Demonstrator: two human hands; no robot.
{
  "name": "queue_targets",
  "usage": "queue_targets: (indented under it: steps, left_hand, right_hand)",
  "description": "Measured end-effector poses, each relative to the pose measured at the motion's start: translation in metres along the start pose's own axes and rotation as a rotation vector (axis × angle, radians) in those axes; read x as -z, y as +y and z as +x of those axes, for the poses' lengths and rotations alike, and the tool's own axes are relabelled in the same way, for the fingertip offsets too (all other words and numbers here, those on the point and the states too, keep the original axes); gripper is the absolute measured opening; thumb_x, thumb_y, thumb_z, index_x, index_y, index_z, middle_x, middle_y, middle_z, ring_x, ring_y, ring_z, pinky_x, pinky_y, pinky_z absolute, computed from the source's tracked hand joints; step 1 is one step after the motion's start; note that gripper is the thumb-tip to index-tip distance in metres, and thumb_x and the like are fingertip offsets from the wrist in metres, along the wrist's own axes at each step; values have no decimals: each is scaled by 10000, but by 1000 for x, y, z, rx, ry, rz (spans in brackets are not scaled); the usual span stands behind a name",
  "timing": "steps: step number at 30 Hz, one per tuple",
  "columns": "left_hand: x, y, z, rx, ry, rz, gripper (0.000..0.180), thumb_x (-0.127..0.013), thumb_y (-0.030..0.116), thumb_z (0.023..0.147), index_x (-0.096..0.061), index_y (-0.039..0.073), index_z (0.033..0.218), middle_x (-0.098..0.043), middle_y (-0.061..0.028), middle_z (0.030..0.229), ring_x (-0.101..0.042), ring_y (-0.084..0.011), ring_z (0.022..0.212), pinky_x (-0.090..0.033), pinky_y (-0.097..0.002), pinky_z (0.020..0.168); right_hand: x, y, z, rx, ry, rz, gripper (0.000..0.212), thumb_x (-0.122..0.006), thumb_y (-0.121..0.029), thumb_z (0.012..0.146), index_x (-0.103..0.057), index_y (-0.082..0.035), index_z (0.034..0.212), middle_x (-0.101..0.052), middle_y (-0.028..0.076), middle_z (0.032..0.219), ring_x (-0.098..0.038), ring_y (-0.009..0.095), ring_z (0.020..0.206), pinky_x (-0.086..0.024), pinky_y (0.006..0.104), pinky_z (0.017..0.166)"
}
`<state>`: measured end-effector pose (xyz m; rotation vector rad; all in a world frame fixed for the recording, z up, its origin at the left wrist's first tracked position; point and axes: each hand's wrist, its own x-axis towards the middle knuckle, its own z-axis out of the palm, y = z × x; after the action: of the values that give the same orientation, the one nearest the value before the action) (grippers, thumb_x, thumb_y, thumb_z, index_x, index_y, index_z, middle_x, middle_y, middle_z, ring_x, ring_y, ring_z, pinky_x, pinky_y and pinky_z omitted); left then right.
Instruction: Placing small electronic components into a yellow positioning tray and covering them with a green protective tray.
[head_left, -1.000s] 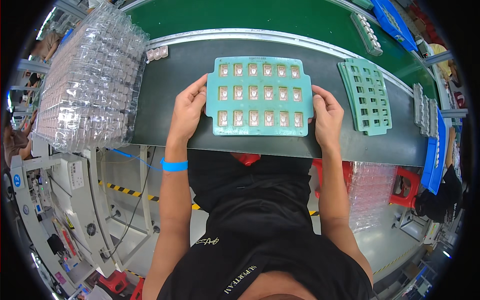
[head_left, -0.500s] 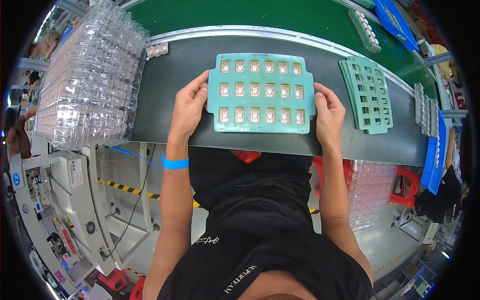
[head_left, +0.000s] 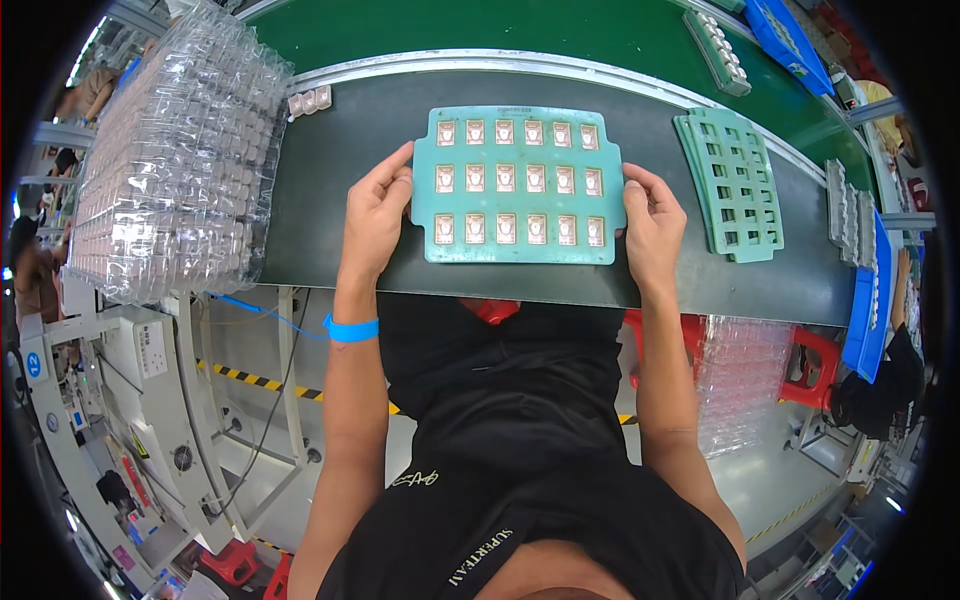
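Observation:
A pale green plate (head_left: 520, 205) with rows of rectangular openings lies level in front of me, at the dark work surface. In its openings show small pale pinkish pieces (head_left: 505, 178), each with a similar shape in its middle. My left hand (head_left: 378, 215) grips the plate's left edge, thumb near the top face and fingers at the side. On the opposite edge, my right hand (head_left: 655, 225) holds it the same way, fingers curled. The fingertips under the edges are partly hidden. Whether the plate rests on the surface or is slightly raised, I cannot tell.
Tall stacked clear plastic trays (head_left: 180, 160) stand left. Several small pale pieces (head_left: 310, 101) lie beside them. More green plates (head_left: 750, 254) are stacked at right, near grey strips (head_left: 850, 215) and a blue bin (head_left: 868, 325). A green conveyor (head_left: 450, 35) runs behind a metal rail (head_left: 520, 62).

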<state>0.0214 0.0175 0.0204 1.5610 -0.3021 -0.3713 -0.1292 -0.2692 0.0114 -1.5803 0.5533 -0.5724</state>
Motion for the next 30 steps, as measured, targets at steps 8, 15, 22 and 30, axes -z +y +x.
queue_targets:
  steps: [8, 15, 22, 30]
  left_hand:
    - [-7, -4, -1, -93, 101, 169, 404, -575, 76, 996, -598, -72, 1372, -648, -7, 942, -574, -63, 828, -478, -223, 729]
    - [-10, -7, -4, -131, 152, 198, 373, -599, 79, 984, -633, -59, 1329, -668, -26, 958, -601, -77, 853, -497, -231, 767]
    - [-10, -3, -5, -71, 122, 156, 426, -623, 44, 975, -571, -86, 1377, -685, -44, 981, -622, -82, 907, -500, -242, 847]
    - [-13, -4, -5, -96, 125, 188, 422, -627, 44, 977, -566, -90, 1372, -683, -52, 957, -621, -79, 877, -501, -228, 793]
  right_hand:
    - [-6, -3, -1, 39, 66, -159, 275, -632, -126, 973, -694, 46, 1179, -727, 73, 934, -649, 88, 750, -548, 260, 619]
    - [-8, -2, -1, 194, 124, -285, 257, -650, -106, 935, -720, 45, 1132, -742, 123, 895, -670, 121, 736, -552, 289, 685]
    - [-8, -12, -1, 39, 82, -259, 321, -645, -161, 938, -702, 59, 1164, -741, 114, 815, -677, 136, 706, -550, 301, 677]
    - [-8, -12, 0, 50, 42, -281, 354, -631, -188, 942, -691, 57, 1191, -746, 144, 809, -709, 168, 719, -553, 319, 687]
